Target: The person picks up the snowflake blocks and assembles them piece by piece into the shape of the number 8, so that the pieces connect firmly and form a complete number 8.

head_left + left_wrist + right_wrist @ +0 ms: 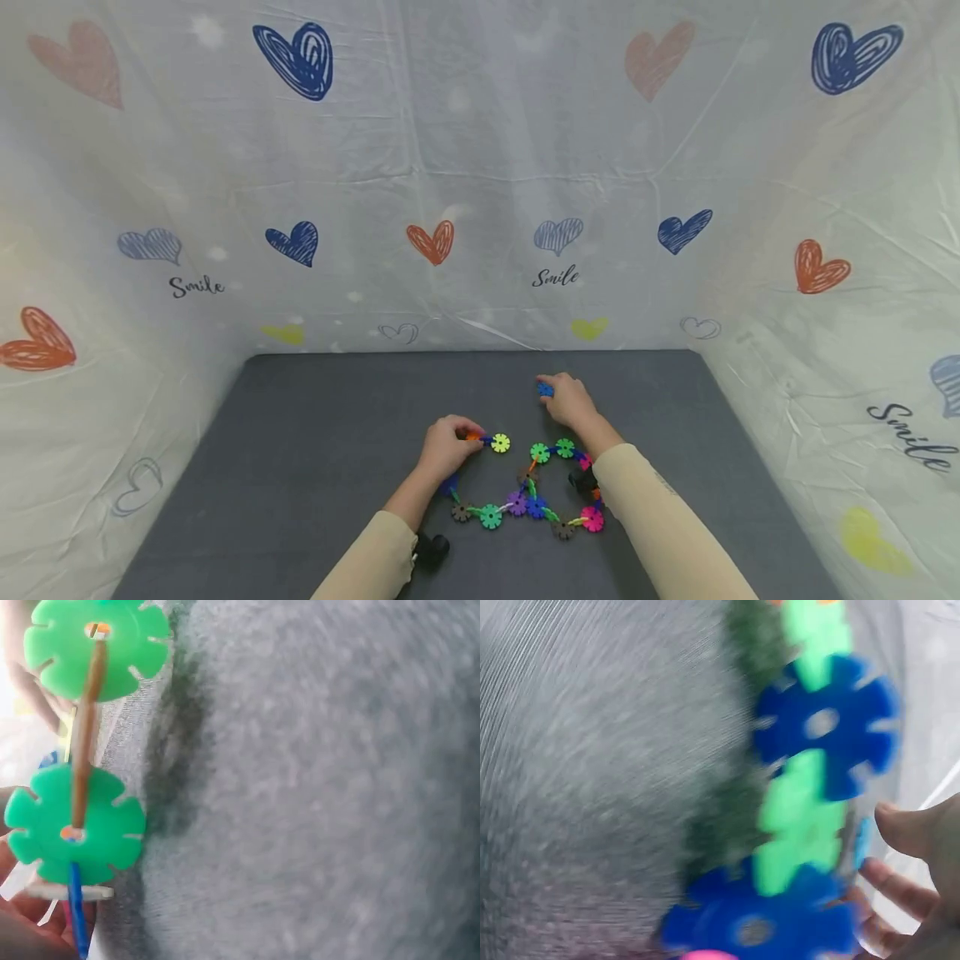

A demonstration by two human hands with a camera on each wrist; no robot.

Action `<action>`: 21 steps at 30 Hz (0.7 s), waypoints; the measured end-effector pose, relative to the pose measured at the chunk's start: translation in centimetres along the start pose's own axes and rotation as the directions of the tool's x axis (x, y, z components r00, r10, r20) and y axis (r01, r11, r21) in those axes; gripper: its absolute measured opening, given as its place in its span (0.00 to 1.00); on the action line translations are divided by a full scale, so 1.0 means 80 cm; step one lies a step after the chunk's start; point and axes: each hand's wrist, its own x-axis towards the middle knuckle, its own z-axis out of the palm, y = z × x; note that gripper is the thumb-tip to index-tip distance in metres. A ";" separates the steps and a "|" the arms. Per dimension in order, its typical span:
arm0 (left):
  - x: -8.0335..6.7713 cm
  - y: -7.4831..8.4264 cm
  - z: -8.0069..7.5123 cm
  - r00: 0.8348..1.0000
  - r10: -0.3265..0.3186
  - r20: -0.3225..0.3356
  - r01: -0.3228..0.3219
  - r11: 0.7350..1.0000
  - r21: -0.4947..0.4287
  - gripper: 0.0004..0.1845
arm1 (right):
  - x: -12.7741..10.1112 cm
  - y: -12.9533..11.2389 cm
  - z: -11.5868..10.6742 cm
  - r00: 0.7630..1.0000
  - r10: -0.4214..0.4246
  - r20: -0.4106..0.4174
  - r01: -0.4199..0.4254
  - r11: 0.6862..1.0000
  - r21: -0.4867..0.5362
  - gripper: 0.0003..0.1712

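Observation:
My left hand (446, 448) pinches an orange notched disc (472, 436) at the upper end of a chain of interlocking plastic discs. Just right of those fingertips a yellow disc (501, 443) ends that strand. Farther back, my right hand (572, 402) holds a loose blue disc (545, 389) between thumb and fingertips. Its light blue edge (862, 841) shows there in the right wrist view. Closer to me the chain runs through a teal disc (491, 517) and a purple disc (517, 502) into a ring of several colours. My right sleeve hides part of that ring.
A dark grey cloth covers the table (322, 467). White curtain (480, 167) with printed hearts surrounds it at the back and sides. A black wrist camera (432, 550) sits at my left cuff, another (582, 479) in front of the ring.

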 end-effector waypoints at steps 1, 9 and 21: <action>0.001 0.000 0.000 1.000 0.003 0.010 -0.003 1.000 0.028 0.08 | 0.001 0.001 0.002 1.000 -0.004 0.011 0.004 0.999 -0.034 0.28; 0.002 0.011 0.004 0.988 0.117 0.102 -0.134 0.975 0.177 0.19 | 0.006 0.004 0.007 1.000 0.005 -0.026 -0.005 1.000 0.005 0.19; 0.000 0.018 0.010 0.966 0.110 0.233 -0.169 0.953 0.250 0.24 | -0.034 -0.038 -0.002 0.999 -0.027 0.043 0.020 0.985 0.169 0.08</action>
